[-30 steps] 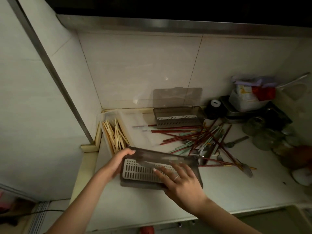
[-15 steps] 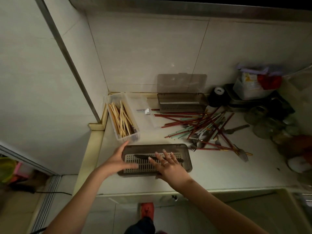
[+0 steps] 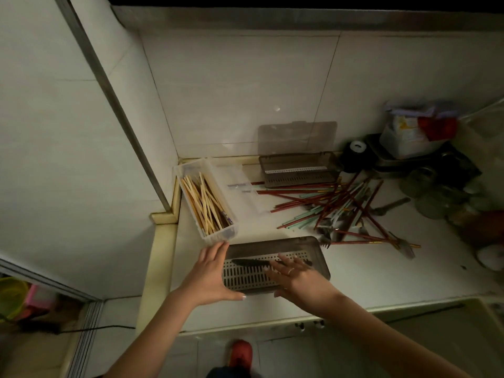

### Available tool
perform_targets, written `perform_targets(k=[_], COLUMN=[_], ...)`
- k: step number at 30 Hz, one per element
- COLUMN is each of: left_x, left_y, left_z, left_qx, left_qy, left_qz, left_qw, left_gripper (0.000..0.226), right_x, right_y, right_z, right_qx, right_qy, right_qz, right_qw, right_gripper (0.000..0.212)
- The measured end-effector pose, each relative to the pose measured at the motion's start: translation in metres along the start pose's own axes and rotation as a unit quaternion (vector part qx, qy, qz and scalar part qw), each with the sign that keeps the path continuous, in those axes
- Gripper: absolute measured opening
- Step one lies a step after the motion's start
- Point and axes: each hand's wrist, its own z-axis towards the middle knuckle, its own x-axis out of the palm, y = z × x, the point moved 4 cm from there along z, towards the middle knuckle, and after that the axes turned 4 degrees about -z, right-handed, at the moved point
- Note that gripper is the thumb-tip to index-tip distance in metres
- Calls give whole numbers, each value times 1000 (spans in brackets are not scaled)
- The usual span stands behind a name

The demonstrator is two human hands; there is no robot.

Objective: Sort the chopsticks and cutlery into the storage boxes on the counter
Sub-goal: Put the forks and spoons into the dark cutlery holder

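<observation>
A grey storage box (image 3: 275,243) with a slotted white tray lies flat near the counter's front edge, and a dark knife (image 3: 249,262) lies inside it. My left hand (image 3: 210,271) rests against the box's left end, fingers straight and thumb along the front wall. My right hand (image 3: 293,276) lies spread over the tray, fingertips at the knife's handle. A clear box (image 3: 191,167) of pale wooden chopsticks (image 3: 207,205) stands just behind. To the right, red and teal chopsticks with forks (image 3: 341,208) lie in a loose pile.
A second grey box (image 3: 298,173) with its lid raised stands against the back wall. A clear lid (image 3: 242,186) lies beside the clear box. Jars, a black round item (image 3: 357,151) and a white tub (image 3: 406,137) crowd the right side. A sink (image 3: 436,323) lies front right.
The grey box was tilted up in my left hand; now it lies flat on the counter in front of the clear box. My right hand still lies over the tray.
</observation>
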Motion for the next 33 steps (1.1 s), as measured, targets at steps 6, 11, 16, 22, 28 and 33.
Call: perform_targets(k=[6, 11, 16, 22, 28, 33], left_x=[-13, -25, -56, -93, -103, -99], left_y=[4, 0, -23, -30, -17, 0], left_z=[8, 6, -3, 24, 65, 72], left_qx=[-7, -4, 17, -12, -51, -67], left_qy=[43, 12, -138, -289, -270, -262], left_qz=[-36, -83, -7, -22, -72, -138], left_qw=[998, 997, 990, 957, 959, 953], left_gripper=[141, 132, 87, 37, 25, 27], right_x=[-12, -28, -48, -54, -1, 24], right_y=[-9, -9, -27, -68, -153, -185], right_z=[6, 8, 12, 2, -35, -40], right_qx=[-37, -30, 5, 193, 437, 440], right_qy=[-97, -169, -313, -433, -284, -138], right_qz=[-47, -33, 21, 101, 258, 234], right_qw=[993, 985, 950, 875, 813, 856], right_gripper=[58, 53, 29, 25, 21, 42])
